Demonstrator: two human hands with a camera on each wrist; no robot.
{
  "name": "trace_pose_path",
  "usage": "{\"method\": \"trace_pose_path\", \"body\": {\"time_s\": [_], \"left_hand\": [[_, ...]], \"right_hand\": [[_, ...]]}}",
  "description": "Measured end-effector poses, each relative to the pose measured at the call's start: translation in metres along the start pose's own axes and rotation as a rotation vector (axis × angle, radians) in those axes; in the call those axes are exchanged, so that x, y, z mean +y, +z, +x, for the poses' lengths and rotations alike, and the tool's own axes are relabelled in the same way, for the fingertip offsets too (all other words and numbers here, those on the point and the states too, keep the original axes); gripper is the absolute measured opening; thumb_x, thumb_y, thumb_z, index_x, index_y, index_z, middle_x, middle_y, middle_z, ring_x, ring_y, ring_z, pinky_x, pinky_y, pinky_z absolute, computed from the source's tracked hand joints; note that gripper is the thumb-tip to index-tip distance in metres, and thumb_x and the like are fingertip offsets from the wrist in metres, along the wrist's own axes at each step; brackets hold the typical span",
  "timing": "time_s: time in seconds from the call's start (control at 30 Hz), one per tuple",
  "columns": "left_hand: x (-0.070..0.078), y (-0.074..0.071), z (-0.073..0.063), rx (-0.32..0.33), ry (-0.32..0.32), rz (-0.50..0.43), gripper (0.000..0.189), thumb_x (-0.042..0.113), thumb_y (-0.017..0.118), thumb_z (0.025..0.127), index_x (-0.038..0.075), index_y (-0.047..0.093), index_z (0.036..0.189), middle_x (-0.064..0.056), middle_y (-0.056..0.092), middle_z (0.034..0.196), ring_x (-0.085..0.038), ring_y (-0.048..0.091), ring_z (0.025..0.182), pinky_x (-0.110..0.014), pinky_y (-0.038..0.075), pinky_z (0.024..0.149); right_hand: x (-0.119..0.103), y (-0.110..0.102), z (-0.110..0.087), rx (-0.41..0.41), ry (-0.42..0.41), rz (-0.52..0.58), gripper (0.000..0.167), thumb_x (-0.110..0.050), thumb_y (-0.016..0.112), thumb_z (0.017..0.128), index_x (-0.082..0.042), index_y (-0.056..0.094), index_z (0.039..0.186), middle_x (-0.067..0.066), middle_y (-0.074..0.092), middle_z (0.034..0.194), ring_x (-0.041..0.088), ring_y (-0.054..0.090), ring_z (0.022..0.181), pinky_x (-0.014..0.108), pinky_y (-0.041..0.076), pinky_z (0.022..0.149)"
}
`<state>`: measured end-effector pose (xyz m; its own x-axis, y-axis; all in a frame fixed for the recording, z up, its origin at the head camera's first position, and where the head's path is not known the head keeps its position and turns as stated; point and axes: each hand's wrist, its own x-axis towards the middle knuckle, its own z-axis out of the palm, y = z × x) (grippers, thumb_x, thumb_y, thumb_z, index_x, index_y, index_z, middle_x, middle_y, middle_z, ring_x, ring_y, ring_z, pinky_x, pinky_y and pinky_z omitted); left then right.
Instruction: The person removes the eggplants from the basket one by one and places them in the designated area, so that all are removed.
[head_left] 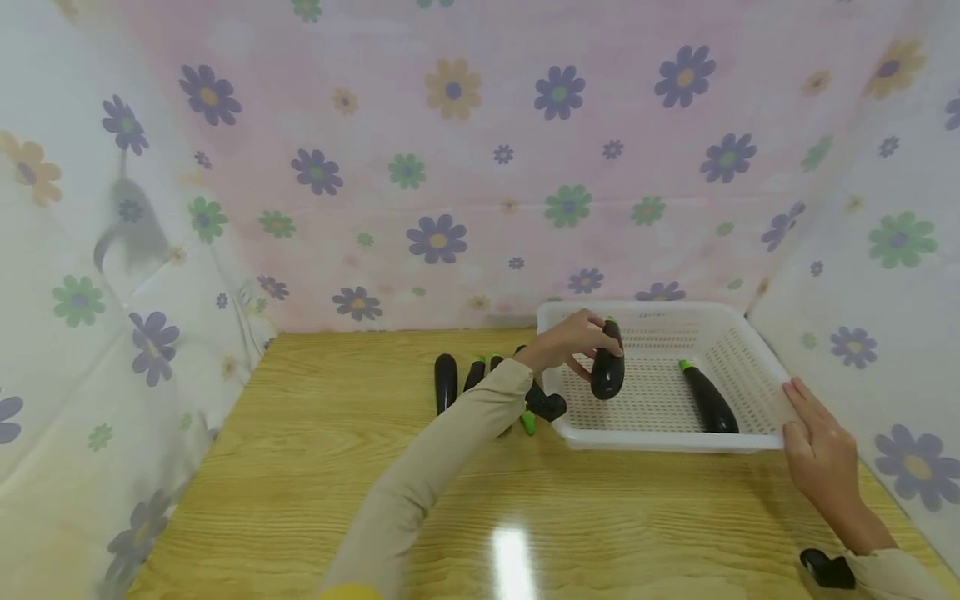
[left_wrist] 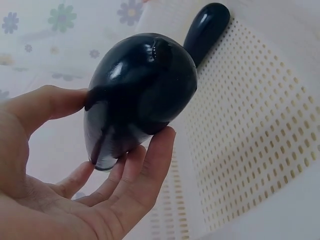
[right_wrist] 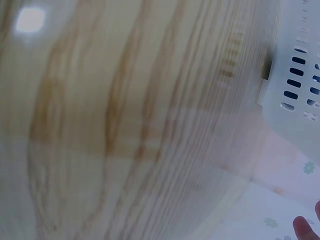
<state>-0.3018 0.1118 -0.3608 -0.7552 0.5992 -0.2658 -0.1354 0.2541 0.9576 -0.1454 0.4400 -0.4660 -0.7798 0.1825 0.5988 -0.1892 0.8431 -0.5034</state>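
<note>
My left hand holds a dark purple eggplant by its upper part, above the left side of a white plastic basket. In the left wrist view, thumb and fingers pinch the glossy eggplant from both sides. A second eggplant lies on the basket floor, its green stem toward the back. My right hand grips the basket's right rim near the front corner. Only fingertips of it show in the right wrist view, below the slotted basket wall.
Several more eggplants lie on the wooden table left of the basket, including one eggplant; my left sleeve partly hides the others. A green stem pokes out beside the basket. Flower-patterned cloth hangs behind and at both sides.
</note>
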Motion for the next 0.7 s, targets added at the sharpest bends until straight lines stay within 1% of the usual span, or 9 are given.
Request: {"method": "trace_pose_path", "body": {"time_s": [0.07, 0.27, 0.4, 0.53, 0.63, 0.7], "left_hand": [[0.000, -0.002, -0.003, 0.005, 0.001, -0.003, 0.064, 0.017, 0.075, 0.080, 0.007, 0.041, 0.133, -0.011, 0.054, 0.111, -0.032, 0.058, 0.099, -0.049, 0.056, 0.066], [0.000, -0.013, -0.014, 0.026, 0.026, 0.005, 0.065, 0.019, 0.076, 0.080, 0.011, 0.043, 0.135, -0.009, 0.057, 0.109, -0.028, 0.060, 0.096, -0.046, 0.057, 0.065], [0.001, -0.021, -0.024, 0.032, 0.051, 0.007, 0.064, 0.020, 0.075, 0.081, 0.013, 0.043, 0.136, -0.008, 0.058, 0.108, -0.025, 0.061, 0.094, -0.045, 0.057, 0.065], [0.001, -0.024, -0.030, 0.038, 0.054, -0.008, 0.061, 0.021, 0.074, 0.082, 0.015, 0.044, 0.135, -0.006, 0.060, 0.105, -0.022, 0.061, 0.093, -0.043, 0.057, 0.065], [-0.002, -0.025, -0.033, 0.037, 0.050, -0.023, 0.061, 0.022, 0.074, 0.082, 0.016, 0.044, 0.135, -0.005, 0.060, 0.104, -0.022, 0.059, 0.094, -0.044, 0.056, 0.066], [-0.003, -0.025, -0.035, 0.028, 0.053, -0.036, 0.061, 0.021, 0.074, 0.082, 0.017, 0.045, 0.135, -0.005, 0.059, 0.105, -0.022, 0.059, 0.095, -0.044, 0.056, 0.066]], "right_hand": [[0.001, 0.000, 0.001, 0.004, 0.003, 0.007, 0.053, -0.002, 0.037, 0.089, -0.007, 0.046, 0.141, 0.011, 0.042, 0.144, -0.003, 0.026, 0.130, 0.005, 0.017, 0.087], [0.000, 0.002, 0.003, 0.018, -0.001, 0.007, 0.051, -0.003, 0.038, 0.089, -0.008, 0.048, 0.139, 0.010, 0.044, 0.142, -0.006, 0.028, 0.128, 0.007, 0.018, 0.083], [-0.001, 0.002, 0.006, 0.018, -0.005, 0.007, 0.051, -0.004, 0.037, 0.089, -0.007, 0.047, 0.139, 0.010, 0.044, 0.142, -0.004, 0.028, 0.129, 0.007, 0.018, 0.084], [-0.002, 0.002, 0.005, 0.026, -0.002, 0.008, 0.051, -0.003, 0.037, 0.089, -0.006, 0.048, 0.138, 0.011, 0.045, 0.142, -0.004, 0.028, 0.128, 0.005, 0.018, 0.093], [-0.002, 0.001, 0.002, 0.031, 0.000, 0.013, 0.050, -0.003, 0.038, 0.089, -0.005, 0.049, 0.138, 0.011, 0.045, 0.141, -0.006, 0.029, 0.127, 0.008, 0.018, 0.101], [-0.002, 0.000, 0.000, 0.036, 0.002, 0.012, 0.050, -0.003, 0.038, 0.089, -0.005, 0.049, 0.137, 0.011, 0.045, 0.141, -0.006, 0.028, 0.128, 0.010, 0.018, 0.104]]}}
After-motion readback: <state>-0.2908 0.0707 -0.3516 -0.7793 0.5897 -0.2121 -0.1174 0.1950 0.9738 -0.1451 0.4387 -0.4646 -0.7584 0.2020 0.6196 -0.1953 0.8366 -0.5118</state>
